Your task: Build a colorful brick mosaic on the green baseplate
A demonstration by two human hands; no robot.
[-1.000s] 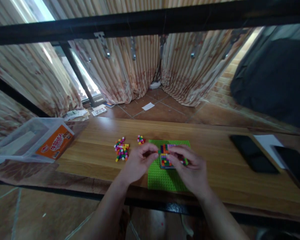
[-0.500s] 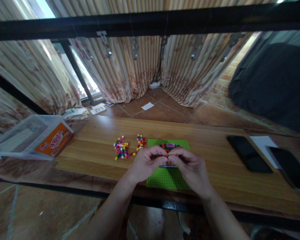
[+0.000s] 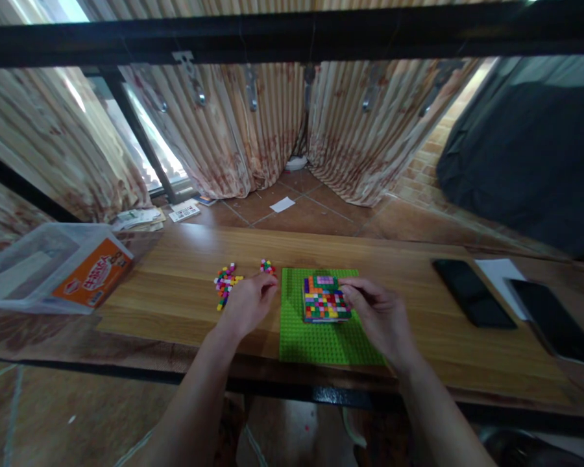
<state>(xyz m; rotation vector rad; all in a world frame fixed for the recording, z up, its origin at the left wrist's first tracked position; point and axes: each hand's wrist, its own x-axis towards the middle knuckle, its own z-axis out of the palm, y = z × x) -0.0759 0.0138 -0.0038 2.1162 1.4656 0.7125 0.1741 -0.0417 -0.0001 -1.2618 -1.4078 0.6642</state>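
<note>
A block structure of small multicoloured building bricks (image 3: pixel 327 303) stands on a green studded baseplate (image 3: pixel 331 347). My right hand (image 3: pixel 376 312) is at the structure's right edge, thumb and fingertips pinched together; whatever they hold is too small to make out. To the left of the baseplate, my left hand (image 3: pixel 247 303) is over the wood with its fingers curled closed; their contents are hidden. Loose coloured bricks (image 3: pixel 224 282) lie just beyond and left of this hand, which covers part of them. A smaller cluster of bricks (image 3: pixel 267 265) shows past its fingertips.
The wooden tabletop (image 3: pixel 175 285) carries all this. A clear plastic box (image 3: pixel 39 285) with an orange label is at the left end. At the right lie a black phone (image 3: pixel 472 292), white paper (image 3: pixel 501 279) and another dark phone (image 3: pixel 555 318). A dark metal bar (image 3: pixel 292 39) crosses above.
My hands, together over the block structure before, have parted. The left moved left to the loose bricks, the right slightly right, uncovering the structure. The view has shifted a little.
</note>
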